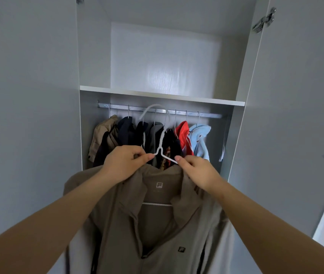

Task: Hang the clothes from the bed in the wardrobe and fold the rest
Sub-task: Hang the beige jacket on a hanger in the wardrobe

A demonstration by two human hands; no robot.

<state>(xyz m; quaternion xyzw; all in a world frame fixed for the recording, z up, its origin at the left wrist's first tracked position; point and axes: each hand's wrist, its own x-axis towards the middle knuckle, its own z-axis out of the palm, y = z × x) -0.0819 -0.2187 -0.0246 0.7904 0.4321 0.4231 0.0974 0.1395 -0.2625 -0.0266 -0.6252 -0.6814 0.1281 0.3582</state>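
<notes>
A brown jacket (157, 224) with a small logo hangs on a white hanger (162, 143) held up in front of the open wardrobe. My left hand (123, 161) pinches the hanger's left shoulder wire beside the neck. My right hand (196, 171) pinches the right shoulder wire where it enters the collar. The hanger's hook rises to the height of the metal rail (206, 115), and I cannot tell whether it is over the rail.
Several garments hang on the rail: a tan jacket (102, 135), dark ones (127, 131), a red top (183, 135) and a light blue hoodie (200, 139). A white shelf (157, 94) sits above the rail. Both wardrobe doors (28, 115) stand open at the sides.
</notes>
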